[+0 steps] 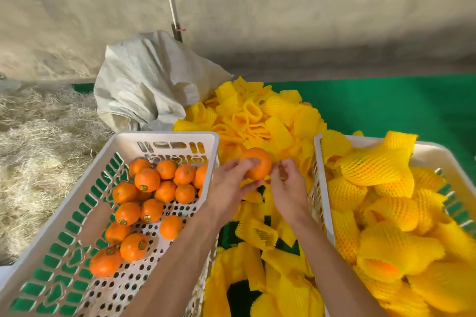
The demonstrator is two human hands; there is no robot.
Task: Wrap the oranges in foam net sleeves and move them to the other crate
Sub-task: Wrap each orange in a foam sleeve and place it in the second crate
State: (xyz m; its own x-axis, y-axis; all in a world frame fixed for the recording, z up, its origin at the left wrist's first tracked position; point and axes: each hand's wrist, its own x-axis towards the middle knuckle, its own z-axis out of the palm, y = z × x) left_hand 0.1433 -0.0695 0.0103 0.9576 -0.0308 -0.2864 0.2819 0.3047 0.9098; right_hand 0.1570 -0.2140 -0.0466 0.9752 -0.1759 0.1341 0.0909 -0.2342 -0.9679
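My left hand (228,183) grips a bare orange (258,163) between the two crates, above the pile of yellow foam net sleeves (257,116). My right hand (287,185) is just right of the orange, fingers curled and pinching at a yellow sleeve edge under the fruit. The white crate on the left (164,136) holds several unwrapped oranges (146,180). In the white crate on the right (318,147) lie several oranges wrapped in yellow sleeves (373,165).
A grey-white woven sack (149,80) slumps behind the left crate. A green mat (399,105) covers the ground at the right; dry straw (38,131) lies at the left. A thin pole (171,0) leans against the pale wall behind.
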